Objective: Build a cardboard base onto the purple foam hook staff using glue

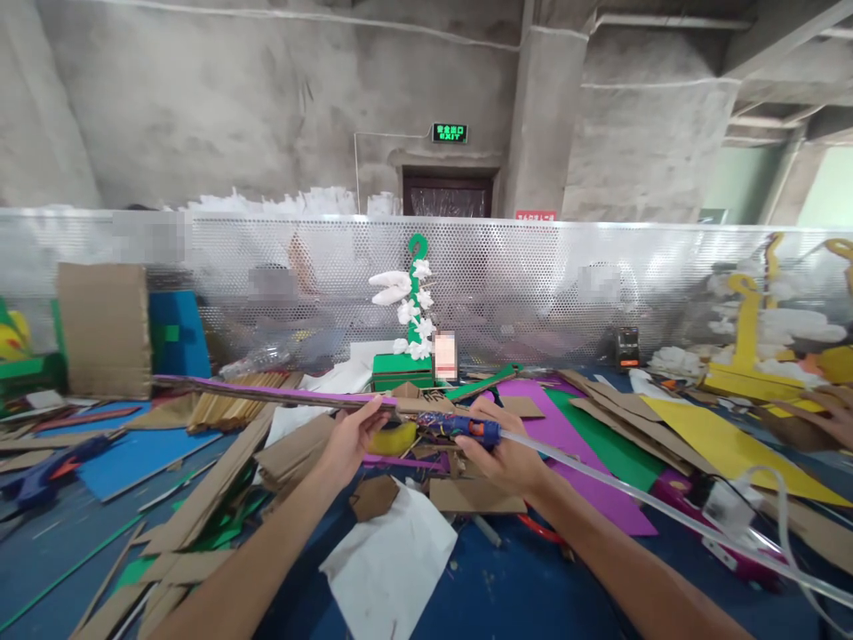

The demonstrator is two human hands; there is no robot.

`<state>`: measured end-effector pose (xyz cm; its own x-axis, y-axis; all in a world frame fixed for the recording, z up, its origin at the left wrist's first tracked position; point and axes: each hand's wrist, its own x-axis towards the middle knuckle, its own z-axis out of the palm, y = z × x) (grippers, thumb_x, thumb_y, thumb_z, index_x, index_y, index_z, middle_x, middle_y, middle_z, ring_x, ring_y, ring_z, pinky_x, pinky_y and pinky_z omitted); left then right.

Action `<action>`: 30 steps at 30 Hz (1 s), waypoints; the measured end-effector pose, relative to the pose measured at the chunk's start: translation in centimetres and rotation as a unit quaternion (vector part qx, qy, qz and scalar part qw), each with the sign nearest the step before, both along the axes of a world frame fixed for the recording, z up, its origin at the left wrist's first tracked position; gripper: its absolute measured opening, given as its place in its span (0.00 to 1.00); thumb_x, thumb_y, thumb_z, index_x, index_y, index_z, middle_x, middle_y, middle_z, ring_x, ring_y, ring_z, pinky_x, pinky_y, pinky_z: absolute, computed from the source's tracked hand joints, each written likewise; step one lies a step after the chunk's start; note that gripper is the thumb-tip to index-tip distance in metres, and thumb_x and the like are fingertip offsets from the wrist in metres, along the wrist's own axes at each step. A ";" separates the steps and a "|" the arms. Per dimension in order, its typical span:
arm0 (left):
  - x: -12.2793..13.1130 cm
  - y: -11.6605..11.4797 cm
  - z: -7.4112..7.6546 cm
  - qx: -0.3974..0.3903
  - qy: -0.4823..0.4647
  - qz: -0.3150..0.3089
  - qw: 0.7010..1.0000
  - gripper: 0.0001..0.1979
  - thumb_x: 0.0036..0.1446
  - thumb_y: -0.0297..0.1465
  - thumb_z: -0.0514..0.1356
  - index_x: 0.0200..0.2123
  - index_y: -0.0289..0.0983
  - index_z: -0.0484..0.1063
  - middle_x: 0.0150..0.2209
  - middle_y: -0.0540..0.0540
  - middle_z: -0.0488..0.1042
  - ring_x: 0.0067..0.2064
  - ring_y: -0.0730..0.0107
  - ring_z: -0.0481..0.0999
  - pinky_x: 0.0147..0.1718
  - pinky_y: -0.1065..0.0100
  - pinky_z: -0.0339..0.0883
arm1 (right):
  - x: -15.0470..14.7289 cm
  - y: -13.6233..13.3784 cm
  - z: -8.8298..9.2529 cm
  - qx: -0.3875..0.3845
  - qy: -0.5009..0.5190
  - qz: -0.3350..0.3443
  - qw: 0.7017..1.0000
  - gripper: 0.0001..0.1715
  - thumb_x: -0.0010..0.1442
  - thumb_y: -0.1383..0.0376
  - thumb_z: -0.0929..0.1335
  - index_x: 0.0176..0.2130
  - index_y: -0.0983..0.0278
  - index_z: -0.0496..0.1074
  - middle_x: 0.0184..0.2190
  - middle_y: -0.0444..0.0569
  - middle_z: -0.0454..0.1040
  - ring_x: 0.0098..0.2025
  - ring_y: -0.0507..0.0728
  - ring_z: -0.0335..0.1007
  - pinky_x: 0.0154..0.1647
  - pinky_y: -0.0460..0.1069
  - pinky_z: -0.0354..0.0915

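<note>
My left hand [352, 437] pinches the right end of a long cardboard strip [267, 392] with a purple face, which reaches out to the left. My right hand [505, 452] is wrapped round a blue hot glue gun [445, 427], its nozzle pointing left, close to the strip's end. Whether the nozzle touches the strip I cannot tell. A long translucent glue stick [640, 494] runs from the back of the gun to the lower right. Beneath my hands lie a yellow curved piece [393, 440] and a white paper sheet [393, 560].
Behind my hands stands a green hooked post [418, 247] with white flowers on a green base [402, 372]. Cardboard scraps [200, 489], a purple sheet [586, 480] and another blue glue gun [50, 471] lie about. A person's hand [817, 413] is at far right. A perforated metal panel [320, 293] spans the back.
</note>
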<state>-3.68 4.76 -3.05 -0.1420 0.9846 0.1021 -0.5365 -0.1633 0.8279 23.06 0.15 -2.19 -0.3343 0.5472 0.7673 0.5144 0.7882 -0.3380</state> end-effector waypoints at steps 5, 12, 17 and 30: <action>0.0 0.1 -0.3 -0.001 0.002 0.004 1.000 0.04 0.53 0.22 0.70 0.33 0.30 0.80 0.33 0.43 0.85 0.29 0.71 0.83 0.34 0.75 0.80 | 0.0 0.2 -0.2 0.008 -0.005 -0.016 1.000 0.16 0.67 0.54 0.66 0.31 0.60 0.64 0.29 0.45 0.67 0.31 0.56 0.64 0.33 0.49 0.60; 0.1 0.0 -0.2 0.002 -0.003 0.003 1.000 0.02 0.54 0.22 0.70 0.32 0.30 0.80 0.32 0.44 0.84 0.28 0.72 0.82 0.33 0.75 0.80 | 0.0 0.2 -0.2 0.014 -0.014 -0.024 1.000 0.17 0.67 0.54 0.66 0.30 0.60 0.63 0.28 0.44 0.67 0.29 0.55 0.64 0.32 0.49 0.59; 0.2 -0.1 0.1 -0.011 -0.017 0.005 1.000 0.01 0.55 0.21 0.68 0.32 0.30 0.80 0.31 0.43 0.84 0.28 0.72 0.82 0.33 0.75 0.80 | 0.1 0.2 -0.2 -0.005 -0.001 -0.030 1.000 0.16 0.66 0.55 0.66 0.31 0.60 0.64 0.29 0.45 0.68 0.30 0.55 0.65 0.33 0.49 0.60; 0.0 -0.7 1.3 -0.029 -0.065 0.000 0.997 0.05 0.61 0.20 0.64 0.32 0.31 0.78 0.29 0.46 0.84 0.27 0.74 0.82 0.31 0.77 0.77 | 0.2 0.3 -0.2 -0.032 -0.023 -0.038 0.998 0.16 0.67 0.55 0.67 0.31 0.60 0.63 0.28 0.44 0.67 0.29 0.55 0.64 0.33 0.49 0.59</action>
